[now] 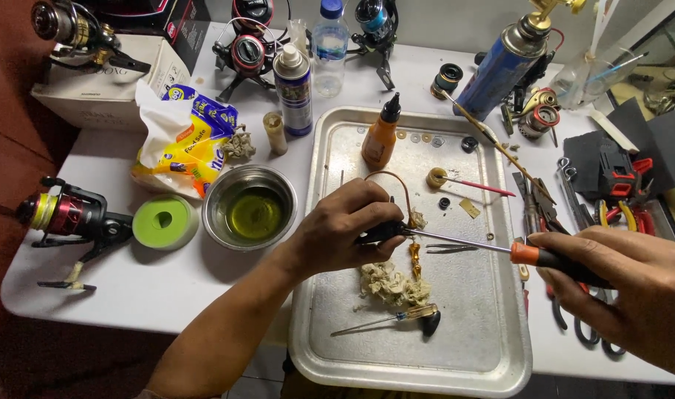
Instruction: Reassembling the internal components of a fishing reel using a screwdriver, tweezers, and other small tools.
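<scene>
Tissue wad [388, 283] and small screwdriver [385, 320] lie below left hand [345, 229].

Small black fishing-reel part [382, 231] with a thin curved brown wire bail arching up from it, held above the metal tray, roughly level, clamped in left-hand fingers. Long screwdriver with orange-and-black handle and slim steel shaft [463, 241], lying nearly horizontal and slightly tilted, tip touching the right end of the black part beside a bit of crumpled tissue, handle end gripped at right.
</scene>
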